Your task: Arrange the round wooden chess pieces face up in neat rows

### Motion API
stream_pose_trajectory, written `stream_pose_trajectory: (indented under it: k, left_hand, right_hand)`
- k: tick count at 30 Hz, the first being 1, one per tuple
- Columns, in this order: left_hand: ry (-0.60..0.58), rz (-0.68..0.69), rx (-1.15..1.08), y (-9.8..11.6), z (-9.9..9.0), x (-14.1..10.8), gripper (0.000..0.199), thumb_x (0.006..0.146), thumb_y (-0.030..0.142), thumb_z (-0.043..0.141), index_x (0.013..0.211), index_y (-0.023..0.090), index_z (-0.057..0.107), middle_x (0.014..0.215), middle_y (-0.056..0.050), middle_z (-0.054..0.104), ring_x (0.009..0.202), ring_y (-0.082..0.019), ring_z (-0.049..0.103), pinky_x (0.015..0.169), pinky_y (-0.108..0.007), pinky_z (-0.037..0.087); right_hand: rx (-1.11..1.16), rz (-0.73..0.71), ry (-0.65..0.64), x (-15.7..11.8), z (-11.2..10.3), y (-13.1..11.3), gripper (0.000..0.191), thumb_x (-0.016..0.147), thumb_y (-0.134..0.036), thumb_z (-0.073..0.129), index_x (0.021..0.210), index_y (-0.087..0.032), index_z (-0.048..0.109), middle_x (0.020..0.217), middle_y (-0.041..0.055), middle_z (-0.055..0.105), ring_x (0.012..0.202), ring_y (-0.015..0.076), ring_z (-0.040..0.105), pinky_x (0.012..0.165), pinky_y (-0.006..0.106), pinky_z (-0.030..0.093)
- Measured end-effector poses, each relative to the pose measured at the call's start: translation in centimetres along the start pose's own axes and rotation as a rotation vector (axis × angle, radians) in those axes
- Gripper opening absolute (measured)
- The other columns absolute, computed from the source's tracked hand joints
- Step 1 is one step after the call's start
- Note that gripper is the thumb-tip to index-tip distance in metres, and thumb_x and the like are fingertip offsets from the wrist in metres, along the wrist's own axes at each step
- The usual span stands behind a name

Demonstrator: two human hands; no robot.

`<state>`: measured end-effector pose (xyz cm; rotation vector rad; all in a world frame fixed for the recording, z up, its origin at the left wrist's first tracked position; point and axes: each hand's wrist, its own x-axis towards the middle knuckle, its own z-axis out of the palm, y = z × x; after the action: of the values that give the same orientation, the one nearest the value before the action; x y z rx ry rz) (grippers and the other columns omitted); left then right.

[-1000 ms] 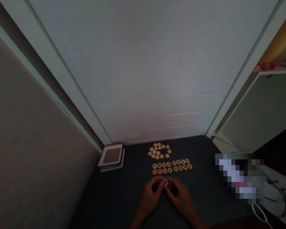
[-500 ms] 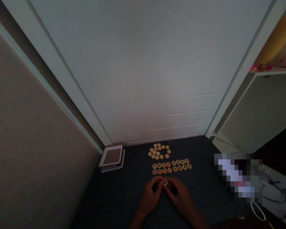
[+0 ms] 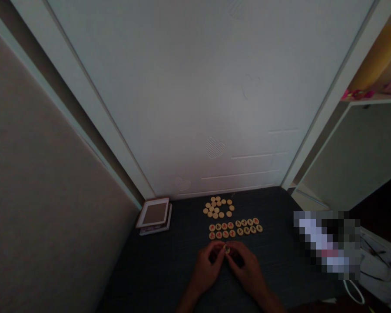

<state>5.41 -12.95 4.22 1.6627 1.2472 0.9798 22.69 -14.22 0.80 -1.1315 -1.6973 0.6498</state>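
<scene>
My left hand (image 3: 207,265) and my right hand (image 3: 246,265) meet over the dark table, fingertips pinching one round wooden piece (image 3: 227,249) between them. The piece looks tilted, and fingers partly cover its marking. Just beyond my hands lie two rows of round pieces: a left group (image 3: 225,234) with mostly red markings and a right group (image 3: 246,231) with mostly dark markings. Behind these rows sits a loose cluster of plain-faced pieces (image 3: 217,210).
Stacked at the table's back left are framed flat objects (image 3: 155,214). A white panel (image 3: 195,108) rises behind the table (image 3: 156,265). On the right are a pixelated area, a white cable (image 3: 354,292) and a shelf (image 3: 374,101).
The held piece has tilted between my fingertips, and its marking shows less. Both hands keep nearly the same place. The view has shifted slightly.
</scene>
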Motion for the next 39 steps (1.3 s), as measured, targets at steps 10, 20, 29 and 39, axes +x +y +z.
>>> stream_pose_trajectory:
  k: [10, 20, 29, 39]
  left_hand:
    - [-0.005, 0.011, 0.028, -0.2, 0.1, 0.1, 0.021, 0.095, 0.037, 0.059, 0.104, 0.024, 0.072, 0.094, -0.004, 0.079, 0.084, -0.021, 0.072, 0.077, -0.028, 0.055]
    - [-0.008, 0.004, 0.097, -0.8, 0.2, 0.1, 0.021, 0.094, 0.039, 0.060, 0.099, 0.024, 0.074, 0.084, -0.002, 0.078, 0.075, -0.019, 0.071, 0.070, -0.027, 0.053]
    - [-0.045, 0.033, 0.177, -0.4, 0.2, 0.0, 0.020, 0.093, 0.037, 0.059, 0.095, 0.026, 0.075, 0.086, -0.002, 0.079, 0.075, -0.020, 0.070, 0.071, -0.028, 0.054]
    - [-0.035, 0.065, 0.203, -1.0, 0.3, -0.1, 0.018, 0.094, 0.036, 0.060, 0.095, 0.028, 0.076, 0.088, -0.002, 0.078, 0.078, -0.021, 0.071, 0.072, -0.028, 0.054]
  right_hand:
    - [-0.021, 0.044, 0.086, 0.1, -0.5, -0.1, 0.020, 0.094, -0.038, 0.062, 0.108, -0.025, 0.070, 0.105, 0.0061, 0.074, 0.093, 0.0215, 0.073, 0.083, 0.030, 0.061]
    - [-0.141, 0.121, 0.133, -0.8, -4.5, 1.8, 0.023, 0.093, -0.039, 0.062, 0.109, -0.024, 0.069, 0.103, 0.0059, 0.075, 0.089, 0.0216, 0.073, 0.082, 0.031, 0.061]
    - [-0.262, 0.105, 0.153, -0.5, -8.0, 4.0, 0.028, 0.095, -0.045, 0.059, 0.111, -0.023, 0.068, 0.104, 0.0083, 0.074, 0.090, 0.0236, 0.073, 0.081, 0.036, 0.062]
    - [-0.457, 0.074, 0.194, -0.3, -11.0, 6.9, 0.030, 0.094, -0.046, 0.059, 0.110, -0.023, 0.069, 0.103, 0.0091, 0.074, 0.094, 0.0266, 0.072, 0.085, 0.043, 0.059]
